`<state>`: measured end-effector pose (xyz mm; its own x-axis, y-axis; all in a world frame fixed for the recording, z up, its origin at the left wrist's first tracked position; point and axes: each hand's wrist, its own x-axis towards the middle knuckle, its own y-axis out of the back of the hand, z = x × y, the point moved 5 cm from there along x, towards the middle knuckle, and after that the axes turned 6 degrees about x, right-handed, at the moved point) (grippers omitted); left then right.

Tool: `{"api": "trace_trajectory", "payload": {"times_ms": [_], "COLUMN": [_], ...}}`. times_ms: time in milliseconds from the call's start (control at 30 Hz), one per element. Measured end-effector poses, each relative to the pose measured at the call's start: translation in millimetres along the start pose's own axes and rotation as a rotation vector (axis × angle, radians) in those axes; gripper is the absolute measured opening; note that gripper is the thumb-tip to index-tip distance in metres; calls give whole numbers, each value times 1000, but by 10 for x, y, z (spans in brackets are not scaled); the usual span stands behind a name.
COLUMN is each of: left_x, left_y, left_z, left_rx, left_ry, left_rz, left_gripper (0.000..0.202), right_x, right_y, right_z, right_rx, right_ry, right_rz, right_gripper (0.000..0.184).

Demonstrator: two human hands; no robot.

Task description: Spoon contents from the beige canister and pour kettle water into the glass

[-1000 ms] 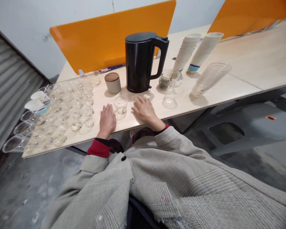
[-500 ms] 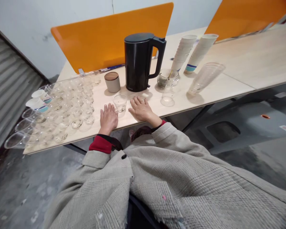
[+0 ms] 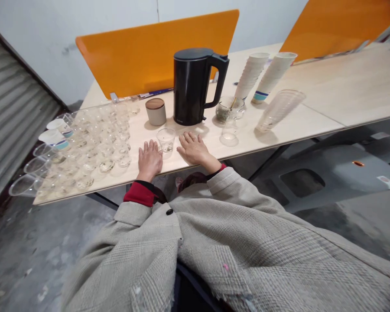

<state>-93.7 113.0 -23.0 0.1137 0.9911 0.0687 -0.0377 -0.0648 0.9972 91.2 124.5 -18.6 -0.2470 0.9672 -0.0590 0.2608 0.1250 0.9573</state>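
My left hand [image 3: 149, 158] lies flat on the wooden table [image 3: 312, 117], fingers stretched out, holding nothing. My right hand [image 3: 194, 148] rests flat beside it, fingers spread, also holding nothing. Between the two hands stands a small clear cup [image 3: 165, 139] with a little liquid at the bottom; neither hand touches it. Just behind the cup stands a black electric kettle [image 3: 191, 86] with its handle to the right. A small beige jar with a brown lid [image 3: 156, 111] sits to the kettle's left.
Several clear cups [image 3: 94, 138] in rows fill the table's left part. Right of the kettle are a glass jar [image 3: 229, 108], a clear cup [image 3: 229, 132], two leaning stacks of paper cups [image 3: 263, 76] and a leaning stack of clear plastic cups [image 3: 277, 110]. Orange dividers [image 3: 143, 56] stand behind.
Both hands stay flat on the table beside the small cup. Only the camera view has shifted slightly.
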Motion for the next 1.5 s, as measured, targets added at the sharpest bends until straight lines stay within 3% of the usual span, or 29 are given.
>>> {"api": "trace_trajectory", "payload": {"times_ms": [1500], "left_x": [-7], "left_y": [-51], "left_z": [-22], "left_rx": [-54], "left_ry": [-5], "left_rz": [30], "left_gripper": [65], "right_x": [5], "right_y": [-47], "right_z": [-2], "right_rx": [-20], "right_ry": [27], "right_rz": [23], "right_gripper": [71]}}
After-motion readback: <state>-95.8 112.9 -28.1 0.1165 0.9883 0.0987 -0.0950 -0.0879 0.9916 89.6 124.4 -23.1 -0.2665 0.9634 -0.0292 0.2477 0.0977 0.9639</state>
